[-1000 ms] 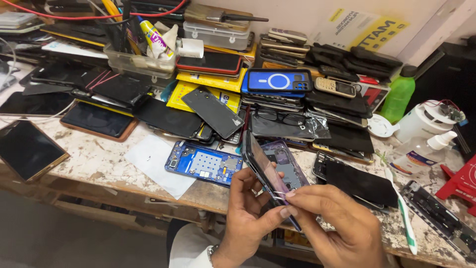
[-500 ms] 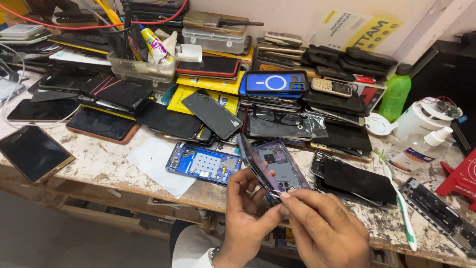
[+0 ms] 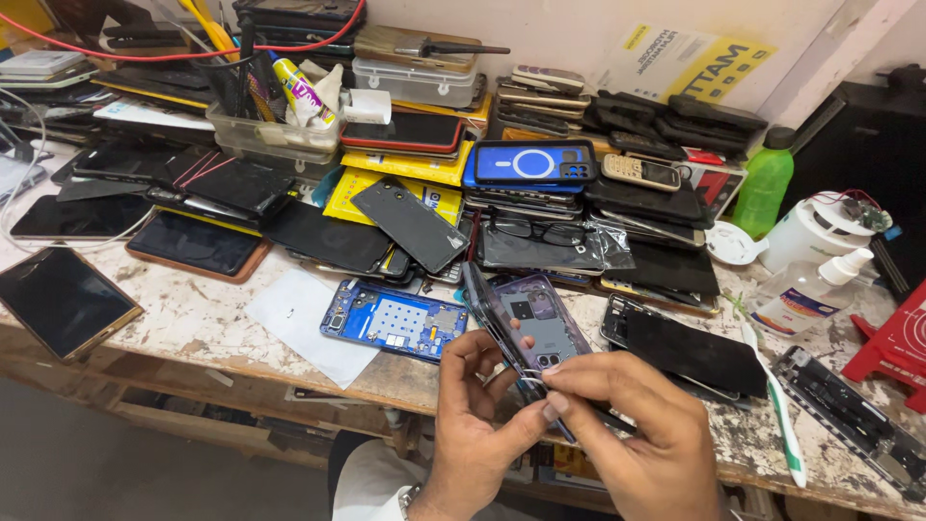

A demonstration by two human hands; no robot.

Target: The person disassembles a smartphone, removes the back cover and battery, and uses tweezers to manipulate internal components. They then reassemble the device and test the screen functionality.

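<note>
Worn and paint-chipped, the counter [image 3: 193, 318] runs across the head view under a pale wall, heaped with phones and phone parts.

At about 6 o'clock, just over the counter's near edge, two hands meet on one opened phone [image 3: 540, 328]. It is a purple-framed handset tilted up on its long edge, its inner side showing a grey plate, dark chips and a round opening near the lower end; a dark panel [image 3: 487, 314] stands parted from it along the left side. The left hand [image 3: 473, 434] has its grip closed on the lower end of the phone, thumb and fingers curled around the edge. The right hand [image 3: 637, 444] pinches at the same lower edge with thumb and forefinger, its grip closed on the phone's rim, touching the left fingertips.

At 9 o'clock from the phone lies one blue phone frame [image 3: 395, 323] with a silver shield, beside one white paper sheet [image 3: 309, 323]. At 3 o'clock lies one dark screen panel [image 3: 690, 352], and past it one white-and-green toothbrush [image 3: 772, 405]. Toward 1 o'clock stand one green bottle [image 3: 762, 188] and one clear spray bottle [image 3: 805, 289]. At 12 o'clock one blue phone case [image 3: 533, 164] with a white ring tops a stack. One tablet [image 3: 60, 301] with a gold edge lies far out at 9 o'clock.
</note>
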